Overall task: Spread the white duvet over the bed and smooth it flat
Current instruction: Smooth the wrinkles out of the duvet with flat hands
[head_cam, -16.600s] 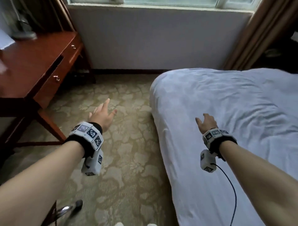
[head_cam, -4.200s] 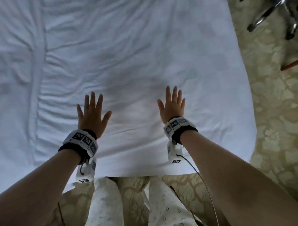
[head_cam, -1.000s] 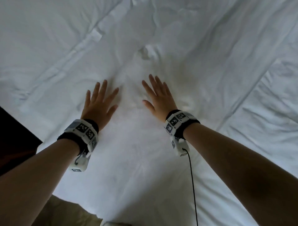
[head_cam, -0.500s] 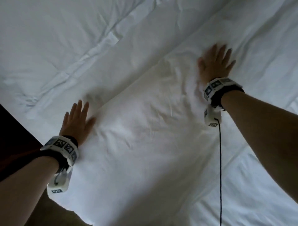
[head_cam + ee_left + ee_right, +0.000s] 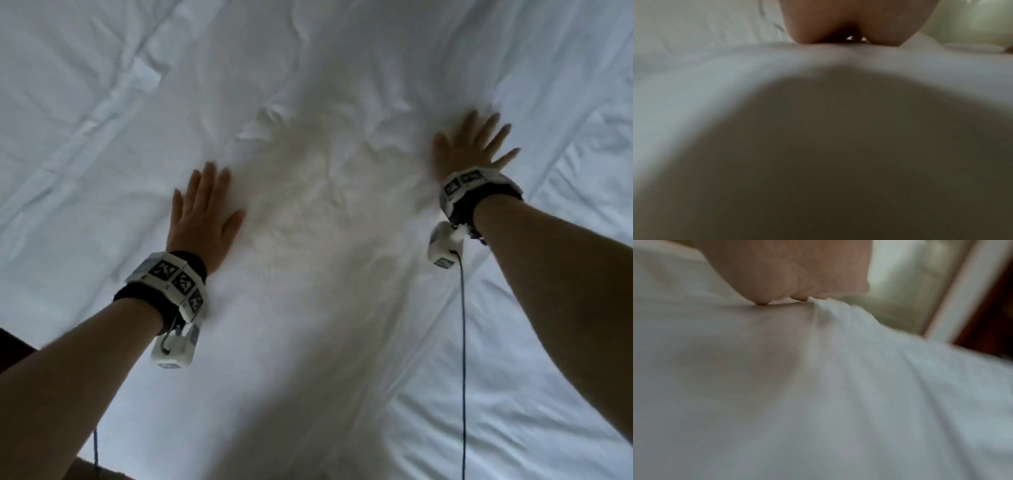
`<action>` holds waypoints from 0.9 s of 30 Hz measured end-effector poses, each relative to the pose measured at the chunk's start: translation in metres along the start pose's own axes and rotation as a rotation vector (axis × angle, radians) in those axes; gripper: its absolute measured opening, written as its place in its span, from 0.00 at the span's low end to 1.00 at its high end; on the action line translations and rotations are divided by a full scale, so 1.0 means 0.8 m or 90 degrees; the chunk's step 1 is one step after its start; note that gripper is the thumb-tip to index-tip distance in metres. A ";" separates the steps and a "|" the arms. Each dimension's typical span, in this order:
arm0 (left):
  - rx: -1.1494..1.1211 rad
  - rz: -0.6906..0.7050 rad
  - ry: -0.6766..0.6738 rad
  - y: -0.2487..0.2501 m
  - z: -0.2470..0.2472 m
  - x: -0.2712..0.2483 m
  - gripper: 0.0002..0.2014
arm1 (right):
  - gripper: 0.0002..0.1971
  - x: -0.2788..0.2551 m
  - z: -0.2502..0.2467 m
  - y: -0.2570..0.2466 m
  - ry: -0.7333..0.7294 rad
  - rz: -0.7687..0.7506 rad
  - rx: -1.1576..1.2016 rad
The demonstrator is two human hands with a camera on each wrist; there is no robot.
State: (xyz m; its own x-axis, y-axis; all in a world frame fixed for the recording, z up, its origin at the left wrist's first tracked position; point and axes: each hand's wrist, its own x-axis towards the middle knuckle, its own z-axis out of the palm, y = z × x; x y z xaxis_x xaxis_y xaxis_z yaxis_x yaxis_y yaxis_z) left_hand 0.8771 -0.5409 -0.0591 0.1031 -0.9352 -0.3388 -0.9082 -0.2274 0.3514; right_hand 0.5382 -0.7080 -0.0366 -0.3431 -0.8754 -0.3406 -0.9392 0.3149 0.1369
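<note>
The white duvet (image 5: pixel 325 240) fills nearly the whole head view, creased into ridges across its upper middle. My left hand (image 5: pixel 202 209) lies flat on it at centre left, fingers straight and close together. My right hand (image 5: pixel 476 144) presses flat on it at upper right, fingers spread. A bunched fold stands between the two hands. The left wrist view is blurred, showing the heel of my left hand (image 5: pixel 857 21) on the duvet (image 5: pixel 694 97). In the right wrist view my right hand (image 5: pixel 793 272) pushes down on the duvet (image 5: pixel 859 386), cloth rumpled beside it.
A folded band of white bedding (image 5: pixel 113 99) runs diagonally at upper left. A dark strip (image 5: pixel 10 346) shows at the bed's lower left edge. A thin cable (image 5: pixel 463 342) hangs from my right wrist over the duvet. A dark wooden frame (image 5: pixel 986 313) shows at the right wrist view's edge.
Over the last second both hands slid apart across the duvet, from side by side at the middle. In the last half second, the left hand shifted up and rightwards.
</note>
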 end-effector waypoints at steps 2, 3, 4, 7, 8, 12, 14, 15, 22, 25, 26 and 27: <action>0.005 -0.026 -0.003 -0.001 0.001 0.004 0.31 | 0.34 -0.009 -0.005 0.027 0.039 -0.059 -0.025; 0.002 -0.039 0.003 0.003 0.001 0.008 0.31 | 0.34 -0.018 0.001 0.023 0.055 -0.113 -0.027; -0.002 -0.047 0.014 0.011 0.002 0.012 0.31 | 0.34 -0.031 0.008 0.013 0.060 -0.163 -0.025; -0.017 -0.070 0.052 0.043 0.007 0.028 0.31 | 0.35 -0.098 0.038 -0.044 0.017 -0.361 0.009; -0.016 -0.076 0.061 0.052 0.009 0.032 0.31 | 0.35 -0.129 0.050 -0.065 -0.003 -0.470 0.004; 0.017 -0.054 0.091 0.078 0.022 0.047 0.29 | 0.36 -0.215 0.095 -0.087 -0.072 -0.693 -0.107; 0.011 -0.058 0.112 0.075 0.022 0.052 0.28 | 0.35 -0.182 0.100 -0.060 -0.042 -0.598 -0.061; 0.006 -0.063 0.122 0.073 0.022 0.054 0.28 | 0.34 -0.149 0.098 -0.035 -0.032 -0.504 -0.033; 0.060 0.007 0.108 0.128 0.029 0.062 0.30 | 0.35 -0.017 0.084 0.251 -0.010 0.178 0.054; 0.081 0.096 0.072 0.188 0.048 0.060 0.29 | 0.35 -0.035 0.094 0.271 0.010 0.085 0.054; 0.091 0.134 0.058 0.211 0.057 0.058 0.29 | 0.35 -0.042 0.100 0.264 0.001 -0.004 0.062; 0.100 0.174 0.044 0.234 0.066 0.054 0.29 | 0.34 -0.052 0.107 0.251 -0.014 -0.102 0.066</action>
State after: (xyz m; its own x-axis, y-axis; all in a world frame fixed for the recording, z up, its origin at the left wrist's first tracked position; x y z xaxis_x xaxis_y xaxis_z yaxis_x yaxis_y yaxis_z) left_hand 0.6902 -0.6095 -0.0544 -0.1308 -0.9734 -0.1879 -0.9569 0.0744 0.2807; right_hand 0.3630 -0.5770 -0.0747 -0.1876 -0.9094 -0.3712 -0.9778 0.2088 -0.0175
